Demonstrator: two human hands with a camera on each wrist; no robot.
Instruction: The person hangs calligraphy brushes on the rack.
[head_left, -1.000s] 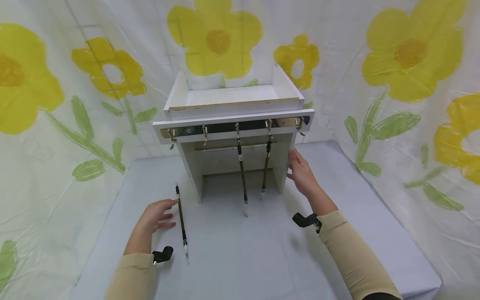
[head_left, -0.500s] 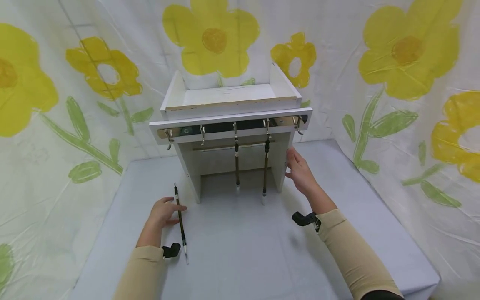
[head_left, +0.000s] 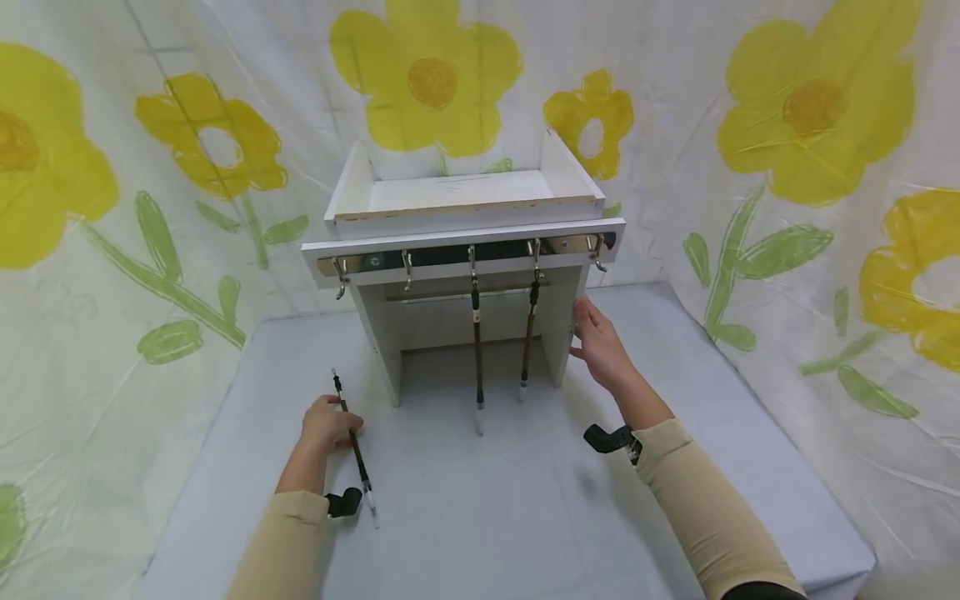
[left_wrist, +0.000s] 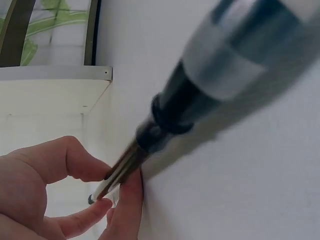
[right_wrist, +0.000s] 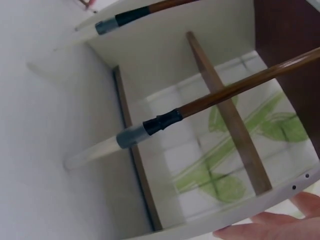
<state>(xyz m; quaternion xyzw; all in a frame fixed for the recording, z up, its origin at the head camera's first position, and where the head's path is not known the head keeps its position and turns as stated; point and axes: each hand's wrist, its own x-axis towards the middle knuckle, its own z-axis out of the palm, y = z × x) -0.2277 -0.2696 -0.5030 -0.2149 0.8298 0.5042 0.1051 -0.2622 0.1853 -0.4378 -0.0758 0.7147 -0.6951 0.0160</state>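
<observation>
A calligraphy brush [head_left: 356,454] with a dark handle and a clear tip cap slants at the left of the table. My left hand [head_left: 324,427] pinches its handle between thumb and fingers. Close up in the left wrist view, the capped end of that brush [left_wrist: 175,100] looms large and blurred. Two more brushes hang from a hook rail [head_left: 442,254] on a white shelf unit [head_left: 465,215], one at the middle hook [head_left: 477,350], the other right of it. My right hand [head_left: 603,346] rests on the outside of the unit's right panel, its fingers fairly straight; some are hidden.
Several metal hooks line the rail; the outer ones bear nothing. A pale cloth covers the table [head_left: 480,517]. Behind and beside it hangs a white curtain [head_left: 675,125] with yellow flowers. In the right wrist view a wooden bar [right_wrist: 230,115] crosses the unit's back opening.
My left hand has moved right onto the brush and taken hold of it; the brush's upper end has shifted left. The hanging brushes sway. My right hand stays at the panel.
</observation>
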